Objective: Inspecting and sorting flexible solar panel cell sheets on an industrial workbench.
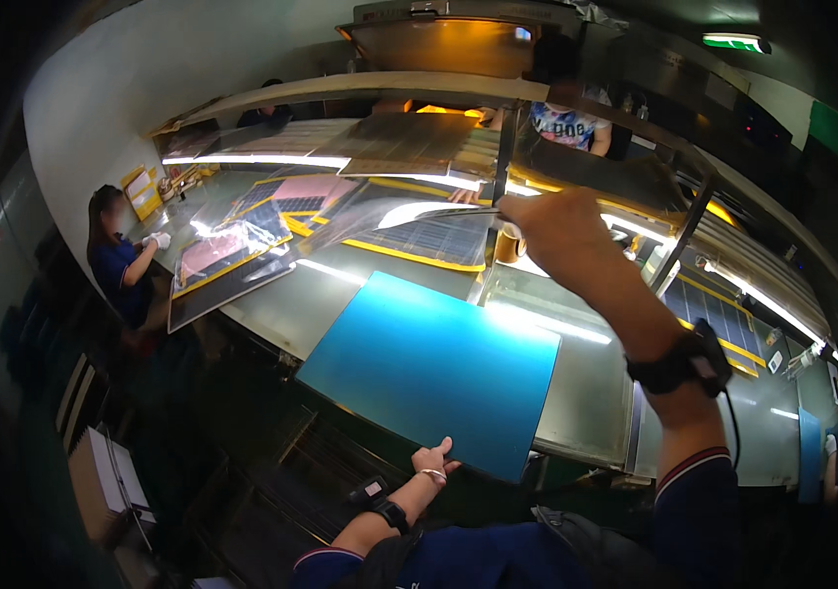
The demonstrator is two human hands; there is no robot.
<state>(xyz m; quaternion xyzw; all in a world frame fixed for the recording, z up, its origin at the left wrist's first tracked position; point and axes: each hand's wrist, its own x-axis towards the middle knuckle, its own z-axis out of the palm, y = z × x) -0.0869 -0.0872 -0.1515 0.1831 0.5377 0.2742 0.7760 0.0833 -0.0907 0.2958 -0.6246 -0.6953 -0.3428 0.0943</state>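
A flat blue sheet lies on the glass-topped table in front of me, its near edge sticking out past the table edge. My left hand is closed on that near edge, thumb on top and fingers hidden underneath. Raised above the table's far part, my right hand is closed on the end of a clear film. The film stretches leftward from my fingers and catches the light. How far it reaches on the left is hard to make out against the panels behind.
Dark gridded panels with yellow tape edges lie beyond the blue sheet. A shelf with lamps crosses over the table. A brown tape roll stands near my right hand. Other people work at left and behind the shelf.
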